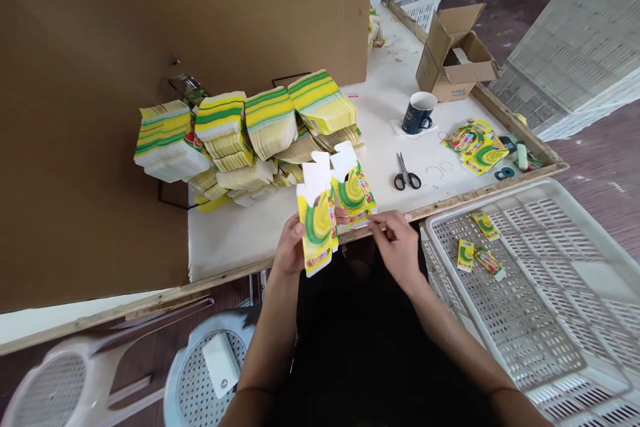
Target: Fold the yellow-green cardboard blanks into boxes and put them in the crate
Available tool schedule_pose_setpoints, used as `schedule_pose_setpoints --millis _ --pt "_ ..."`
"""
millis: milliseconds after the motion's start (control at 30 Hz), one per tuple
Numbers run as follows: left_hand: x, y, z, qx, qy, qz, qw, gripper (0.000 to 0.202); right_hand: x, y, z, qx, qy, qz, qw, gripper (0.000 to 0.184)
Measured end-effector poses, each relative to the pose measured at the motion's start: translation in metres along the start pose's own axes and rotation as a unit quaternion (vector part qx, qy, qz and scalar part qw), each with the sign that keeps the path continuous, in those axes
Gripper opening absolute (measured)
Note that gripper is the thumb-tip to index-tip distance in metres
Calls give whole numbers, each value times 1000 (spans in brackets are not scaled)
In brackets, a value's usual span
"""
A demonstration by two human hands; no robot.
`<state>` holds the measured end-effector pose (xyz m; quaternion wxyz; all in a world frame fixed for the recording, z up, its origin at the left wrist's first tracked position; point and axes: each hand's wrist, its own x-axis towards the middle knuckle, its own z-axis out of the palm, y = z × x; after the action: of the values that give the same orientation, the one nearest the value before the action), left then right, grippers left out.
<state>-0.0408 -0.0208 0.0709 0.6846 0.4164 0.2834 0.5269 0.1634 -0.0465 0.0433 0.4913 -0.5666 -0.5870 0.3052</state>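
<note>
View: head camera, looking down.
Left hand (289,247): fingers are closed around a yellow-green carton (316,230), held upright with its top flap open, just over the front edge of the desk (235,240).
Right hand (397,243): fingers are bent, the tips at the lower corner of a second carton (353,192); a real grip I cannot tell.
Second carton: just beside the first.
Behind: stacks of flat cartons (240,133).
Right: scissors (407,173), mug (419,112), white crate (550,320).

2 open cartons (317,227) near centre; 4 top bundles (220,117) of flat blanks far left, more under. 1 mug (419,112), 1 pr scissors (406,173), 1 cardboard box (453,57) far right. 3 small packs (466,255) in near-right crate (550,307).
</note>
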Motion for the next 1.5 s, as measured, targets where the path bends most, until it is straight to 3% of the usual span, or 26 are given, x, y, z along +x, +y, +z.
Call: schedule_pose_setpoints --millis 67,200,400,533,700,800,933,1100,1233,1367,1500 --pt "7 -3 1 -24 37 -1 999 63 11 11 -9 -91 14 -45 995 18" --pt "29 -15 10 -42 48 -23 998 59 34 21 -13 -211 -46 -133 967 13" --pt "47 -27 15 -26 59 -22 998 48 46 22 -2 -257 -56 -174 949 18" --pt "51 -29 12 -26 76 -23 997 48 20 48 -16 -230 -49 -158 959 21" --pt "53 -28 10 -28 85 -29 996 49 -30 97 -42 -241 -70 -77 965 22" --pt "51 -25 14 -18 76 -20 997 50 -33 104 -41 -230 -62 -57 970 18" --pt "45 -17 22 -10 43 10 999 50 -10 87 -27 -186 -38 -63 980 16" --pt "35 -12 31 -21 -13 12 1000 49 5 40 -24 -101 27 -20 994 20" --pt "28 -20 43 -36 -47 -20 998 47 -1 2 -22 32 -14 39 999 36" --pt "23 -29 50 -37 -30 -46 998 41 -6 -12 -17 128 -42 107 985 47" --pt "21 -37 48 -32 -5 -68 997 43 -6 -11 -14 145 -27 129 981 37"
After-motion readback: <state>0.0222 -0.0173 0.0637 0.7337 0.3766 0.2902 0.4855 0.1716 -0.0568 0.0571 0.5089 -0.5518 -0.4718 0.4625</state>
